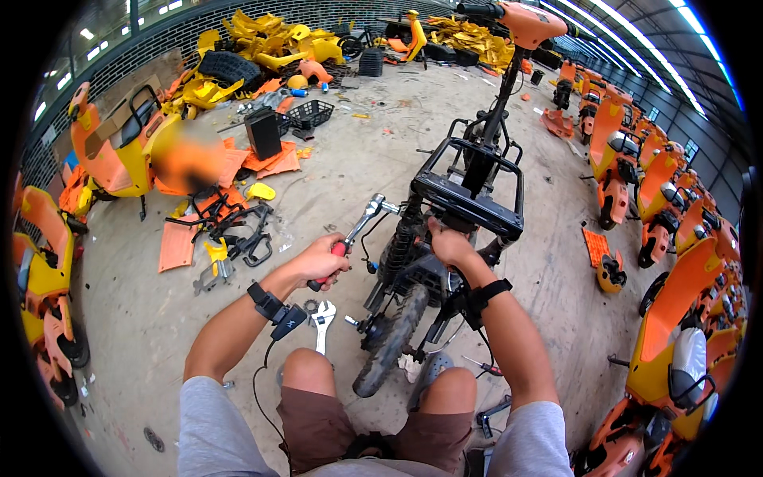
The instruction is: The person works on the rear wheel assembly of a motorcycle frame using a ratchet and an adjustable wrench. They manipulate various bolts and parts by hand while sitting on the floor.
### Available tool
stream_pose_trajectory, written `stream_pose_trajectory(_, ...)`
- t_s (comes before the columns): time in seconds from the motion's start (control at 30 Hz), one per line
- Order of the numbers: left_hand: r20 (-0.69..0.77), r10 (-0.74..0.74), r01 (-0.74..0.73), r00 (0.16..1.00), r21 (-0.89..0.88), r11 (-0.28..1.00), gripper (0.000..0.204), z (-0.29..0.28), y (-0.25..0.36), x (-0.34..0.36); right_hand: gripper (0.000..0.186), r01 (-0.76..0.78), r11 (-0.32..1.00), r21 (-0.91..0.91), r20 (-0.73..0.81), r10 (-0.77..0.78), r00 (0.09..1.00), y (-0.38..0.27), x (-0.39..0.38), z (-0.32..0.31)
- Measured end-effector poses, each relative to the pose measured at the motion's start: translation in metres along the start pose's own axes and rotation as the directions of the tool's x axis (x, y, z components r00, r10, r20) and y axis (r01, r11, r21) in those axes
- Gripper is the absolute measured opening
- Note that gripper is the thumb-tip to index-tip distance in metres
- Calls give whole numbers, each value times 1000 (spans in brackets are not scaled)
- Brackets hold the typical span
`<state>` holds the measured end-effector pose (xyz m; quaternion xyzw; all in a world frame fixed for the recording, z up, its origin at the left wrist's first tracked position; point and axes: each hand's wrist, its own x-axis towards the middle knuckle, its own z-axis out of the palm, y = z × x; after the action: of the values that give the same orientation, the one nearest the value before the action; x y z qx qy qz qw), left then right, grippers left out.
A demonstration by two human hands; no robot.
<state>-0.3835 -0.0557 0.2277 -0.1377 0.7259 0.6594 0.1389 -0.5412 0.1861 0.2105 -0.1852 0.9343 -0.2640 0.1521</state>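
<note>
In front of me stands a stripped scooter (469, 195) with a black frame, its rear wheel (391, 343) pointing toward my knees. My left hand (324, 261) is closed round the red handle of a ratchet wrench (372, 208). The wrench slants up, and its socket end is close to the scooter's left side by the black spring shock absorber (395, 258). Tucked under the rear rack, my right hand (453, 245) is curled against the frame; what its fingers grip is hidden. An adjustable wrench (323, 316) lies on the floor near my left knee.
A screwdriver (485, 367) lies right of the wheel. Orange and yellow scooters (616, 163) line the right side; others (48, 262) stand left. Loose black frame parts (250, 230), a black basket (310, 114) and heaped yellow panels (278, 44) are farther off.
</note>
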Motion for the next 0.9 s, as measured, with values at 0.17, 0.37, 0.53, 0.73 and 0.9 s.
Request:
stream_pose_trajectory(0.17,6,3,-3,1000,53,999,33,1,-6,0,75,-75,997,23,58,73,996,-13,-5,-1)
stream_pose_trajectory(0.37,28,120,-124,992,218,968,47,4,-31,18,74,-52,999,-3,101,52,994,-11,-6,-6)
stream_pose_trajectory(0.53,-102,270,-214,957,376,901,57,15,-78,40,73,-51,998,34,29,50,998,-15,-11,-1)
stream_pose_trajectory(0.73,-187,427,-303,885,464,832,45,16,-90,48,70,-80,996,50,75,76,994,-23,-13,-6)
stream_pose_trajectory(0.9,-232,457,-325,858,444,835,40,22,-89,56,71,-32,999,3,-70,33,997,-2,-1,-1)
